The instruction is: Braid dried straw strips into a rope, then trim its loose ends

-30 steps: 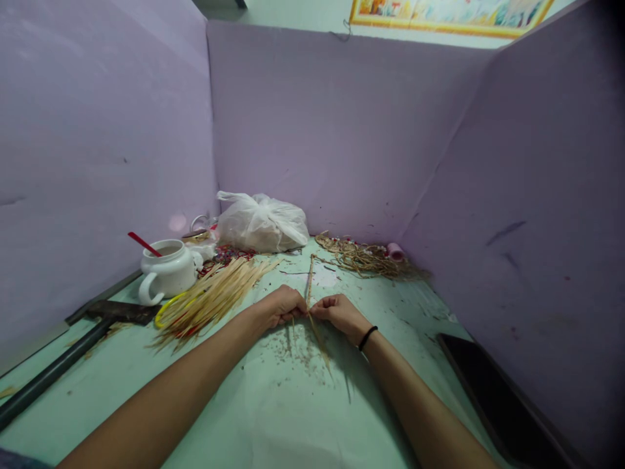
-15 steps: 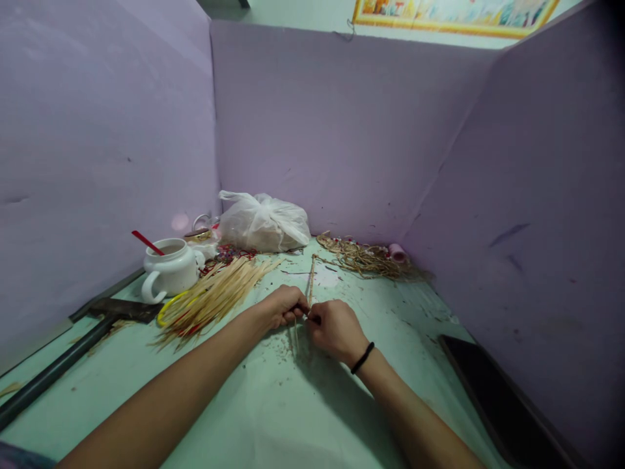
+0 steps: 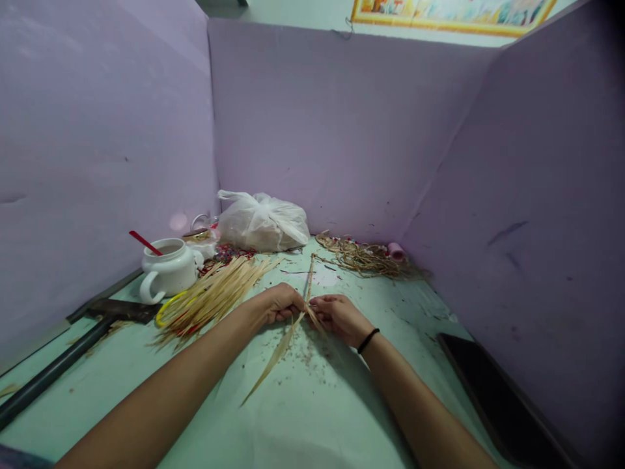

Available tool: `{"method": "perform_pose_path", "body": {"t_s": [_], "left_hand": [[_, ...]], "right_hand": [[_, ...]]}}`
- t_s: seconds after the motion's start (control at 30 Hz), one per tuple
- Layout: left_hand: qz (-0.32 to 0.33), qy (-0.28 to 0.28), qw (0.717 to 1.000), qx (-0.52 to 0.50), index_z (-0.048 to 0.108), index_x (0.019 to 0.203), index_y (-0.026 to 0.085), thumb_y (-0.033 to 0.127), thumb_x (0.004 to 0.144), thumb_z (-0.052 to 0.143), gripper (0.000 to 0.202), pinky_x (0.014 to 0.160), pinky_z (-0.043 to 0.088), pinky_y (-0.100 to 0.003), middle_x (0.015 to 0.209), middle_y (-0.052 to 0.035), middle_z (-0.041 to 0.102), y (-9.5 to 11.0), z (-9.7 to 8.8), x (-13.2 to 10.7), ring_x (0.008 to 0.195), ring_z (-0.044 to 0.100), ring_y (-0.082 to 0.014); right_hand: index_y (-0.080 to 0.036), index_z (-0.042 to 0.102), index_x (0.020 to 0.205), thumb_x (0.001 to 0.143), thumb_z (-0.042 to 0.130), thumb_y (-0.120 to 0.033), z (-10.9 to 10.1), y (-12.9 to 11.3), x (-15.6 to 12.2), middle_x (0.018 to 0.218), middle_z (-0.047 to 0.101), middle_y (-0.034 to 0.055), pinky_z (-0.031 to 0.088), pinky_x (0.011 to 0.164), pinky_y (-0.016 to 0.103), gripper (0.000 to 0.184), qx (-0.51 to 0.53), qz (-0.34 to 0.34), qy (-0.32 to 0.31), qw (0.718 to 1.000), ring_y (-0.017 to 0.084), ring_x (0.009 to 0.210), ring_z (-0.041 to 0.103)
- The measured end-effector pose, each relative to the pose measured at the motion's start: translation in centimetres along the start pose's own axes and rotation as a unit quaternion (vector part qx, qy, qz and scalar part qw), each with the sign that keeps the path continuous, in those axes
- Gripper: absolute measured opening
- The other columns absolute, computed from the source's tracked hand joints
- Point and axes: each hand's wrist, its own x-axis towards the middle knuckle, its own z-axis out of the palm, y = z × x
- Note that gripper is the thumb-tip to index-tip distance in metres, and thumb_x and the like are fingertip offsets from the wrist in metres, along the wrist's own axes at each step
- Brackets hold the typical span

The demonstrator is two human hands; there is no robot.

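Observation:
My left hand [image 3: 280,303] and my right hand [image 3: 339,316] meet at the middle of the pale green table [image 3: 293,417], both closed on thin dry straw strips [image 3: 308,280]. One strip runs away from my hands toward the back. A long loose strip end [image 3: 273,358] trails from the pinch toward me and to the left, lying on the table. My right wrist wears a black band [image 3: 367,339]. A bundle of pale straw strips [image 3: 215,293] lies just left of my left hand.
A white mug with a red stick [image 3: 166,270] stands at the left, a hammer [image 3: 73,352] in front of it. A white plastic bag [image 3: 261,221] and a tangle of twisted cord [image 3: 364,257] lie at the back. Purple panels wall in three sides. A dark flat slab [image 3: 498,404] lies at the right.
My right hand pulled back from over the strips to beside my left hand. A long strip end now trails out toward me on the left, where earlier it was tucked under my hands.

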Motion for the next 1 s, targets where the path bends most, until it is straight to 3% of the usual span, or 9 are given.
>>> {"method": "perform_pose_path", "body": {"t_s": [0.1,0.33,0.47,0.6,0.8,1.0], "left_hand": [[-0.007,-0.003,1.000,-0.015,0.042,0.048,0.015,0.021,0.055,0.054,0.014,0.034,0.006,-0.021,0.037,0.0073,0.031,0.0,0.1,0.0,0.029,0.018,-0.0020],[-0.011,-0.007,1.000,-0.026,0.043,0.049,0.015,0.019,0.055,0.055,0.014,0.036,0.005,-0.021,0.036,0.0077,0.031,0.2,0.2,-0.5,0.030,0.017,-0.0017],[-0.008,-0.009,1.000,-0.022,0.041,0.048,0.016,0.021,0.053,0.057,0.017,0.035,0.005,-0.021,0.035,0.0081,0.030,0.3,0.2,-0.5,0.029,0.017,-0.0016],[-0.002,-0.002,1.000,-0.009,0.039,0.045,0.016,0.023,0.053,0.058,0.021,0.035,0.006,-0.021,0.034,0.0078,0.030,0.3,0.4,-0.6,0.030,0.018,-0.0020],[0.010,0.021,0.999,0.032,0.044,0.045,0.015,0.023,0.050,0.063,0.022,0.035,0.010,-0.020,0.033,0.0074,0.030,0.4,0.6,-1.2,0.031,0.023,-0.0028],[-0.018,0.012,0.997,0.072,0.051,0.050,0.013,0.030,0.052,0.065,0.022,0.035,0.016,-0.019,0.035,0.0049,0.037,0.7,0.0,-1.3,0.033,0.030,-0.0045]], "right_hand": [[-0.011,0.057,0.070,0.074,0.048,-0.010,0.4,0.4,-0.2,0.056,0.060,0.0038,0.049,0.053,0.024,0.010,0.016,0.017,-0.047,0.999,0.010,0.046,0.055],[-0.012,0.054,0.056,0.068,0.055,-0.011,-0.4,0.9,0.4,0.043,0.052,-0.0013,0.041,0.040,0.019,0.012,-0.094,-0.008,-0.010,0.995,0.007,0.037,0.045],[-0.013,0.052,0.054,0.068,0.056,-0.012,-0.3,1.0,0.6,0.040,0.047,-0.0049,0.033,0.036,0.015,0.014,-0.092,-0.032,0.014,0.995,0.004,0.034,0.038],[-0.014,0.055,0.060,0.069,0.054,-0.015,0.3,1.1,0.5,0.048,0.055,-0.0011,0.038,0.041,0.018,0.009,-0.078,-0.030,-0.005,0.996,0.007,0.040,0.047],[-0.012,0.052,0.049,0.062,0.054,-0.011,0.5,1.1,0.6,0.039,0.048,-0.0025,0.017,0.031,0.018,0.014,-0.125,-0.035,0.041,0.991,0.003,0.031,0.030],[-0.013,0.052,0.051,0.063,0.054,-0.015,0.2,1.2,0.5,0.038,0.043,-0.0047,0.016,0.033,0.018,0.013,-0.122,-0.044,0.039,0.991,0.003,0.032,0.028]]}}
